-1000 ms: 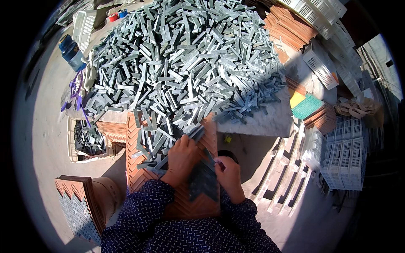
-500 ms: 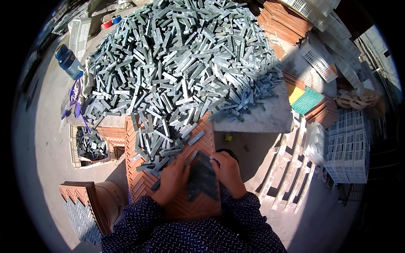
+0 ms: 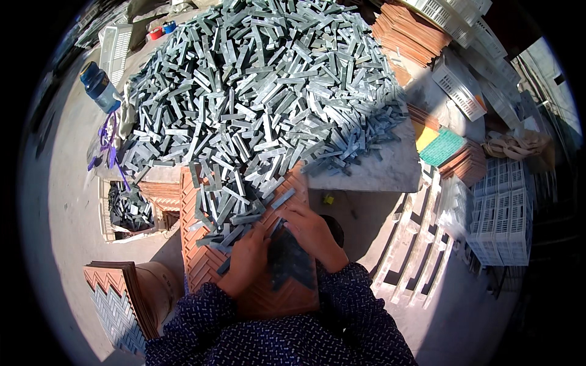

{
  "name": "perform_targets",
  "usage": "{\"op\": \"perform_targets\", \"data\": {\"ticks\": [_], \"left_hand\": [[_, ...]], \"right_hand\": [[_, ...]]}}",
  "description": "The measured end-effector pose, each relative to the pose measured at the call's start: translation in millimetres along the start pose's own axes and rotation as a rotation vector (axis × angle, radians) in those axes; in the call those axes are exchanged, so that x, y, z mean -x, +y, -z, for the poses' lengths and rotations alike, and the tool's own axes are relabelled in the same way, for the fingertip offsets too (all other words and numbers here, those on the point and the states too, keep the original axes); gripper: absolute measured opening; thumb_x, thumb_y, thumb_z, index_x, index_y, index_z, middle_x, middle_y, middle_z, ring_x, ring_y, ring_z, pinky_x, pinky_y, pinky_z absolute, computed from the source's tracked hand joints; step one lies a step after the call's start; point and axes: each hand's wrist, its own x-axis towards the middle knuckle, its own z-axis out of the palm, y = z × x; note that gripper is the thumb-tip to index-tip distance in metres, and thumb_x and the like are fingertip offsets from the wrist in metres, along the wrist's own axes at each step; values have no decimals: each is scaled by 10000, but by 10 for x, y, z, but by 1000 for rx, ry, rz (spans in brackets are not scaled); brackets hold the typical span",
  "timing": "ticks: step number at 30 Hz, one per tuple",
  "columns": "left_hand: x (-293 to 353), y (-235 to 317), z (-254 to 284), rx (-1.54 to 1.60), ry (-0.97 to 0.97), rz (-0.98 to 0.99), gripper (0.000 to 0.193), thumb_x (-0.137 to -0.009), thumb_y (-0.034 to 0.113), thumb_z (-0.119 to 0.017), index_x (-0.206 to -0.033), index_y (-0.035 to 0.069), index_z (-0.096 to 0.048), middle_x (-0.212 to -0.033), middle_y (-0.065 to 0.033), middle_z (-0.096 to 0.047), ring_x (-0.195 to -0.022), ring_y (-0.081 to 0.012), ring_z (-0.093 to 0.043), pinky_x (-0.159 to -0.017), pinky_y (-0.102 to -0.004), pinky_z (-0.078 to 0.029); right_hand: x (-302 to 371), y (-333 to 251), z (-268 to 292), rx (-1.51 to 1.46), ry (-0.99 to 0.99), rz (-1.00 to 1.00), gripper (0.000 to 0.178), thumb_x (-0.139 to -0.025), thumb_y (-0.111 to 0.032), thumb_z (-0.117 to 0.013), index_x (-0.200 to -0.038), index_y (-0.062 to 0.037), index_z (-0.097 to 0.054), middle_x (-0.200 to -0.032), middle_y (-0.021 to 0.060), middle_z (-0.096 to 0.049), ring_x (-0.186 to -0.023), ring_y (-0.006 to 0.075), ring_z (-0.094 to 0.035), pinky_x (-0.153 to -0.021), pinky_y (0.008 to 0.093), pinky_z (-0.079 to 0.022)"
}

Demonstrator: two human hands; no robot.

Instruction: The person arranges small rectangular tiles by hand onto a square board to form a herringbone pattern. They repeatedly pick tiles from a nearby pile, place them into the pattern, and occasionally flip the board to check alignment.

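Observation:
An orange herringbone-grooved mold board [image 3: 259, 300] lies in front of me, with dark stone strips [image 3: 292, 263] set in its grooves on the right. My left hand [image 3: 246, 259] rests over the board's middle, fingers curled; a dark strip's end shows beside it, and whether it is gripped I cannot tell. Bent over the upper edge of the set strips, my right hand [image 3: 312, 236] has its thumb and fingers drawn together. Its fingertips are close to the left ones, and what they pinch is hidden. Loose grey-green strips [image 3: 229, 204] cover the board's far part.
A large heap of stone strips [image 3: 262, 79] fills the table [image 3: 372, 174] ahead. At left are a bottle [image 3: 99, 88], a crate of strips [image 3: 108, 226] and stacked mold boards [image 3: 116, 293]. At right stand a wooden pallet [image 3: 406, 244], white crates [image 3: 502, 213] and more orange boards [image 3: 409, 33].
My right hand has moved left and slightly away from me, from the right corner of the set strips toward my left fingertips. The left hand has hardly shifted.

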Motion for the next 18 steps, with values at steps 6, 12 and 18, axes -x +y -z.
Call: {"op": "perform_targets", "data": {"ticks": [6, 12, 18], "left_hand": [[19, 32, 34, 46, -27, 52, 126, -785, 69, -620, -884, 29, -553, -804, -178, -589, -720, -400, -587, -604, -471, -461], [86, -35, -21, 6, 28, -50, 87, -792, 50, -590, -865, 41, -542, -830, -150, -576, -692, -382, -592, -573, -454, -477], [54, -38, -57, 41, 48, -125, 83, -770, 29, -591, -843, 38, -554, -787, -153, -555, -690, -377, -587, -583, -442, -474]], "right_hand": [[-28, 152, -66, 68, -150, 6, 117, -756, -51, -658, -866, -21, -632, -923, 104, -577, -810, 293, -589, -685, 352, -484], [-49, 123, -50, 1, -74, -11, 96, -756, -54, -657, -835, -10, -624, -889, 114, -597, -792, 294, -593, -684, 354, -483], [-269, 214, 64, 141, 91, -6, 164, -769, -43, -616, -933, -57, -617, -1000, 118, -577, -878, 308, -590, -711, 376, -493]]}}
